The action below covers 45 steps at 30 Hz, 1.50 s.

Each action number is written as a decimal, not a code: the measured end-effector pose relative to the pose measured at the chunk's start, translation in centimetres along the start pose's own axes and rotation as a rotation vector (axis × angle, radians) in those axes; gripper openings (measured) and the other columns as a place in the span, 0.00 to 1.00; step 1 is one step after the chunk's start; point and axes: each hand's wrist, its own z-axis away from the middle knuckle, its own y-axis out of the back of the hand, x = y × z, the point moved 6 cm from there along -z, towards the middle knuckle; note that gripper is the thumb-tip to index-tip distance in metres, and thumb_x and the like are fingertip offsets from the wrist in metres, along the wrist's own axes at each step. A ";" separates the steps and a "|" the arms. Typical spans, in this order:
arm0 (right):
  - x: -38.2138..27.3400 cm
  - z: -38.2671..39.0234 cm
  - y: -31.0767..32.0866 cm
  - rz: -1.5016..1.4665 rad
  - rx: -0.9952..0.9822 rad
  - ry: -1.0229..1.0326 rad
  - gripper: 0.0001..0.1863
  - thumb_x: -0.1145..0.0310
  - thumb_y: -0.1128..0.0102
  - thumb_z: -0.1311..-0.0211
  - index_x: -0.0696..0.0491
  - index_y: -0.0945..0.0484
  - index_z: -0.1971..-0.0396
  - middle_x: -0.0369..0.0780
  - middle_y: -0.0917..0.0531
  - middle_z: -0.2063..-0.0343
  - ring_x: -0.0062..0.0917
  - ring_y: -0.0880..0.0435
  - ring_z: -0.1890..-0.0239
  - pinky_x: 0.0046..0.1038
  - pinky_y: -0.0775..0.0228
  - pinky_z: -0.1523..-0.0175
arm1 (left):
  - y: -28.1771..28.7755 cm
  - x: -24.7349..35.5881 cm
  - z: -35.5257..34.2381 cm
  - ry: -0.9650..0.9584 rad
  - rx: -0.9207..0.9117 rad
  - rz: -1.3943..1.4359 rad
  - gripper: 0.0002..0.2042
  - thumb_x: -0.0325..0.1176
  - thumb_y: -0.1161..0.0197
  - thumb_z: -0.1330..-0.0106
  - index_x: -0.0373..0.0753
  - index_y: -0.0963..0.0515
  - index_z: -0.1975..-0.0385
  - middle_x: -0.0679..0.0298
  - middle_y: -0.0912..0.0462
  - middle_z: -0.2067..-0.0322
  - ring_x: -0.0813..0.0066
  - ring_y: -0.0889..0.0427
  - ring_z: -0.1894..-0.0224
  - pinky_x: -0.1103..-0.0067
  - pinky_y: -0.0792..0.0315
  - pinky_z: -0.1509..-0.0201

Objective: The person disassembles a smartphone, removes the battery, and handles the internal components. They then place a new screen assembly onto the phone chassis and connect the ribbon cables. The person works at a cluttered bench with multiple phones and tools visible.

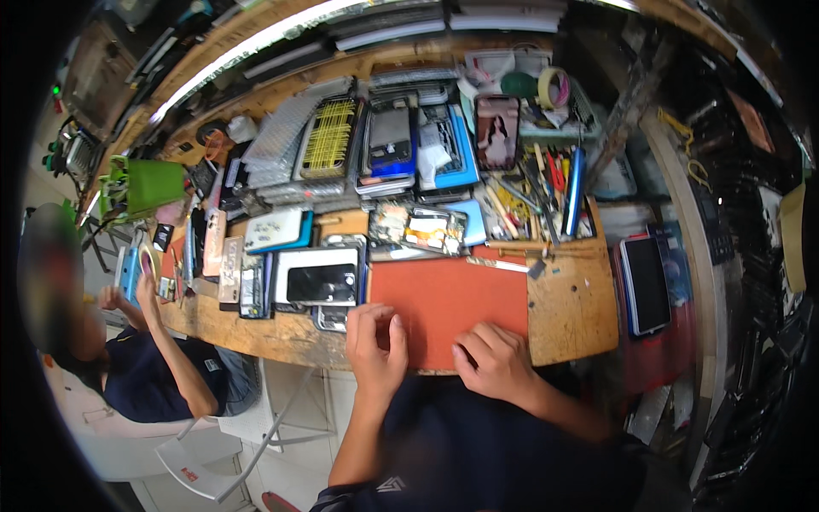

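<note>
One red mat (452, 294) lies at the centre of the frame, and two hands are at its lower part. Just beyond its upper edge sits one opened device with bare boards (418, 229); left of the mat, one black-screened phone (322, 285) rests on a white panel. One phone showing a figure (497, 132) leans at upper centre, with one tape roll (554, 87) near it, and one dark-screened phone (646, 286) lies at the right. One green bin (145, 188) and one co-worker (162, 375) are at the left. The left hand (376, 346) has its fingers bent, the thumb standing apart with a clear gap, and nothing visible in its hold. The right hand (492, 357) is loosely curled, fingers folded inward; its palm is hidden, so whether it holds anything cannot be told. Whether either hand touches the mat is also unclear.
</note>
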 end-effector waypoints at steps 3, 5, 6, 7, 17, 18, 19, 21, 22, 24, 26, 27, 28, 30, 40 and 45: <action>0.5 0.8 -0.5 -0.023 -0.039 -0.010 0.07 0.74 0.28 0.42 0.55 0.17 0.66 0.40 0.19 0.70 0.37 0.16 0.71 0.37 0.22 0.65 | -1.7 0.0 1.9 0.007 -0.068 0.030 0.05 0.22 0.31 0.33 0.33 0.18 0.61 0.53 0.17 0.61 0.53 0.17 0.59 0.67 0.23 0.54; 0.3 1.0 -0.5 -0.007 -0.038 -0.021 0.07 0.73 0.28 0.42 0.54 0.17 0.65 0.40 0.19 0.70 0.38 0.15 0.70 0.37 0.22 0.64 | -2.4 0.5 2.6 -0.087 -0.093 -0.012 0.05 0.23 0.31 0.34 0.34 0.18 0.61 0.54 0.16 0.63 0.53 0.17 0.60 0.66 0.23 0.56; 0.2 0.8 -0.5 0.006 -0.055 -0.044 0.07 0.73 0.28 0.41 0.54 0.17 0.65 0.40 0.19 0.70 0.38 0.14 0.70 0.37 0.21 0.64 | -2.6 0.6 2.7 -0.125 -0.098 -0.018 0.05 0.23 0.30 0.35 0.35 0.18 0.61 0.54 0.16 0.64 0.53 0.17 0.61 0.65 0.24 0.56; 0.1 0.4 -0.3 -0.001 -0.070 -0.058 0.07 0.72 0.28 0.40 0.54 0.17 0.65 0.41 0.19 0.70 0.39 0.14 0.69 0.38 0.21 0.64 | -2.8 0.8 2.6 -0.171 -0.091 -0.055 0.05 0.24 0.30 0.36 0.37 0.17 0.62 0.57 0.17 0.66 0.55 0.18 0.63 0.65 0.25 0.58; 2.9 -12.2 -0.6 0.018 -0.275 -0.086 0.11 0.66 0.32 0.35 0.57 0.16 0.59 0.47 0.15 0.64 0.47 0.13 0.60 0.45 0.21 0.55 | -2.5 0.5 2.6 -0.212 -0.066 -0.036 0.04 0.27 0.30 0.36 0.38 0.17 0.65 0.60 0.17 0.67 0.57 0.18 0.64 0.65 0.25 0.58; 2.7 -13.3 -1.9 -0.052 -0.280 -0.094 0.12 0.66 0.31 0.35 0.57 0.16 0.58 0.47 0.15 0.63 0.46 0.14 0.59 0.45 0.21 0.54 | -2.4 0.2 2.6 -0.199 -0.069 -0.008 0.04 0.27 0.30 0.36 0.38 0.17 0.65 0.60 0.18 0.68 0.57 0.19 0.65 0.65 0.25 0.58; 1.7 -14.0 -3.3 -0.035 -0.303 0.011 0.12 0.65 0.31 0.35 0.57 0.15 0.57 0.47 0.15 0.63 0.46 0.14 0.58 0.44 0.21 0.52 | -2.3 0.0 2.6 -0.205 -0.059 0.024 0.04 0.26 0.30 0.37 0.38 0.17 0.65 0.60 0.19 0.69 0.57 0.19 0.65 0.65 0.25 0.58; -0.8 -14.9 -6.2 -0.011 -0.309 0.253 0.14 0.65 0.30 0.36 0.57 0.15 0.55 0.46 0.15 0.62 0.44 0.14 0.55 0.43 0.21 0.50 | -2.1 0.0 2.7 -0.257 -0.049 0.047 0.05 0.26 0.29 0.38 0.38 0.18 0.65 0.60 0.20 0.70 0.58 0.19 0.66 0.65 0.25 0.58; -1.5 -15.2 -8.0 -0.019 -0.364 0.255 0.14 0.64 0.29 0.37 0.57 0.15 0.56 0.46 0.15 0.61 0.44 0.15 0.54 0.42 0.21 0.49 | -2.0 -0.1 2.7 -0.265 -0.048 0.073 0.05 0.25 0.29 0.39 0.38 0.18 0.65 0.60 0.20 0.70 0.58 0.19 0.66 0.65 0.25 0.58; -3.4 -15.5 -11.1 -0.045 -0.411 0.327 0.15 0.63 0.27 0.38 0.56 0.15 0.56 0.44 0.15 0.60 0.42 0.16 0.53 0.41 0.21 0.47 | -1.7 -0.4 2.8 -0.265 -0.018 0.112 0.06 0.25 0.29 0.40 0.37 0.18 0.66 0.59 0.21 0.71 0.57 0.19 0.66 0.65 0.25 0.58; -4.4 -16.2 -12.9 0.010 -0.403 0.382 0.17 0.62 0.26 0.39 0.55 0.15 0.55 0.43 0.15 0.59 0.41 0.18 0.50 0.42 0.25 0.42 | -1.2 -0.8 3.0 -0.243 0.017 0.161 0.06 0.24 0.29 0.40 0.37 0.18 0.66 0.59 0.21 0.71 0.57 0.19 0.67 0.65 0.25 0.59; -4.8 -16.5 -13.5 0.047 -0.399 0.402 0.17 0.61 0.26 0.39 0.55 0.15 0.55 0.42 0.15 0.59 0.40 0.18 0.49 0.42 0.26 0.41 | -0.9 -1.1 3.1 -0.230 0.045 0.181 0.06 0.24 0.29 0.41 0.36 0.18 0.66 0.58 0.21 0.71 0.57 0.19 0.67 0.65 0.24 0.59; -5.0 -16.7 -14.1 0.085 -0.412 0.408 0.17 0.61 0.26 0.39 0.55 0.15 0.55 0.42 0.15 0.59 0.40 0.18 0.49 0.43 0.28 0.41 | -0.7 -1.3 3.2 -0.227 0.050 0.206 0.06 0.24 0.30 0.41 0.36 0.18 0.66 0.58 0.21 0.71 0.56 0.19 0.67 0.65 0.24 0.60; -5.2 -16.9 -14.9 0.180 -0.457 0.428 0.22 0.55 0.27 0.36 0.54 0.15 0.49 0.43 0.17 0.57 0.39 0.21 0.49 0.41 0.31 0.41 | -0.4 -1.7 3.3 -0.215 0.065 0.279 0.06 0.24 0.30 0.41 0.36 0.18 0.65 0.58 0.21 0.71 0.56 0.19 0.67 0.65 0.24 0.60; -5.9 -16.5 -15.7 0.402 -0.427 0.410 0.42 0.31 0.44 0.29 0.53 0.21 0.32 0.51 0.24 0.46 0.45 0.29 0.43 0.47 0.38 0.36 | -0.1 -2.0 3.4 -0.229 0.061 0.320 0.05 0.24 0.31 0.39 0.35 0.18 0.66 0.56 0.19 0.70 0.54 0.18 0.67 0.65 0.23 0.61; -5.8 -15.2 -14.4 0.371 -0.485 0.533 0.44 0.29 0.44 0.31 0.51 0.22 0.31 0.58 0.32 0.28 0.51 0.33 0.29 0.55 0.45 0.25 | 0.1 -1.9 3.2 -0.249 0.080 0.332 0.04 0.25 0.31 0.39 0.36 0.18 0.66 0.56 0.19 0.71 0.55 0.18 0.68 0.65 0.23 0.61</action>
